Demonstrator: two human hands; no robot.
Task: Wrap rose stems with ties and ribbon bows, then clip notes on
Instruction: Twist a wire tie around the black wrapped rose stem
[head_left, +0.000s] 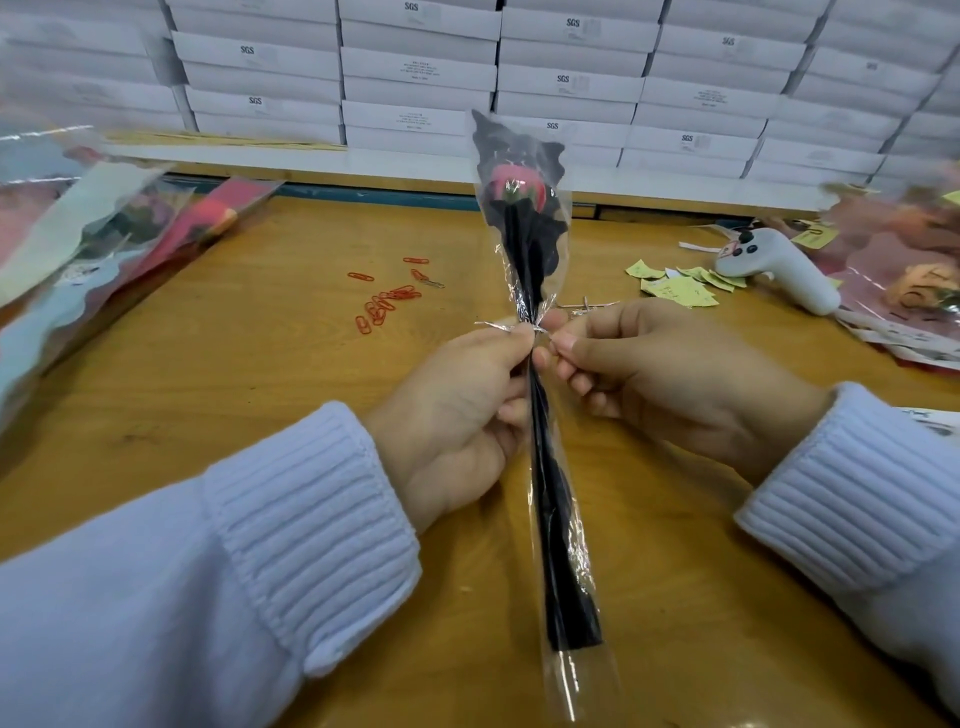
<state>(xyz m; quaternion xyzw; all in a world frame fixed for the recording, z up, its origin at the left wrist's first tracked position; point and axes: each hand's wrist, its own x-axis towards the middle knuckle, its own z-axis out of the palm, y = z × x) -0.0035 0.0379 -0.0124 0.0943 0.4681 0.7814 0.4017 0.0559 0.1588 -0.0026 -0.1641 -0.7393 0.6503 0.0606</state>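
Rose: sleeved rose (524, 218) upright above worktop (260, 405), bloom at 12 o'clock;
Hands: left hand (457, 410) grips its stem; right hand (660, 374) pinches the silver tie (511, 326);
Clips: red paper clips (384, 304) at 10 o'clock

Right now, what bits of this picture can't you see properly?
All in the head view:
- The words on the yellow notes: too small to read.
- The wrapped flowers on the left: blurred and cut off by the picture's edge.
- The twist of the silver tie: hidden where the left hand, holding the rose, meets the right hand pinching it.
- Small print on the white boxes: too small.
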